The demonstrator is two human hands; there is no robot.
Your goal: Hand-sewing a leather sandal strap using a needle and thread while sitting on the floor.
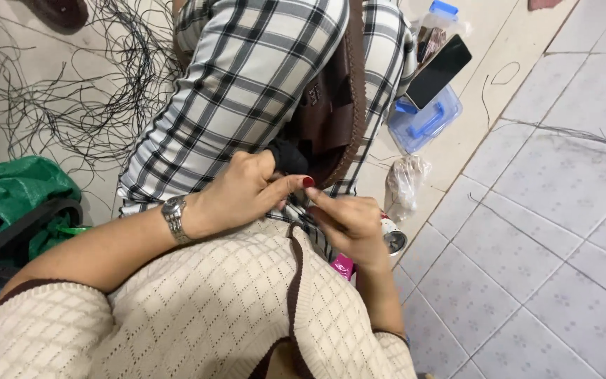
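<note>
We see the left hand (247, 188) pinching the black piece (290, 158) at the brown woven bag's (331, 105) lower rim on the lap; the right hand (351, 223), fingers curled, sits just below-right, equally near.

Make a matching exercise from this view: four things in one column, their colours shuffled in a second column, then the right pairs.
Things:
1. wristwatch on the left hand
2. phone
3. plastic box
4. bag at the left edge

Colours:
A. green
B. clear blue
C. silver
D. black

Pairs: 1-C, 2-D, 3-B, 4-A
</note>
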